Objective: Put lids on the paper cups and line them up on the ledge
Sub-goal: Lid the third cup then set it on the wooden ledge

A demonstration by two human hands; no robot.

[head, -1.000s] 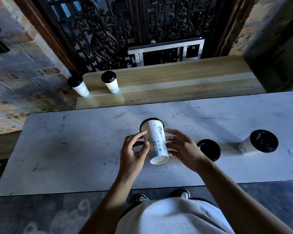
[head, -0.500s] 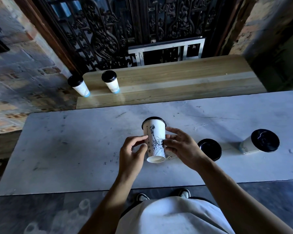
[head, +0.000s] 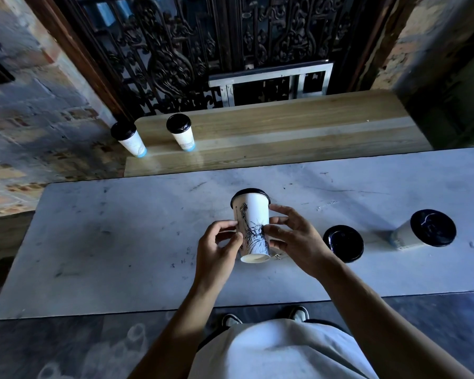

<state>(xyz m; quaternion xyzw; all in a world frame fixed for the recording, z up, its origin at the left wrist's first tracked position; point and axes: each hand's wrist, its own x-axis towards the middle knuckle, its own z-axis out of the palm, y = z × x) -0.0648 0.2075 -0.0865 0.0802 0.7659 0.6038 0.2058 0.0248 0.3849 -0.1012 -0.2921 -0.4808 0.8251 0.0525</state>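
— Marble desk (head: 121, 242) in front, wooden ledge (head: 285, 132) beyond it with two lidded cups (head: 179, 132) at its left end.

— And the cup (head: 253, 228)?

— Above the desk, lidded, long axis tipped away toward the ledge. Left hand (head: 216, 253) and right hand (head: 296, 242) both grip its sides; neither is nearer.

— Leftovers?

— A loose lid (head: 343, 243) and another capped cup (head: 421, 232), to the right.

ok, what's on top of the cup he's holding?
A black lid sits on the held cup, tilted away; only its rim edge shows. Left hand and right hand grip the sides. The cup's contents are hidden.
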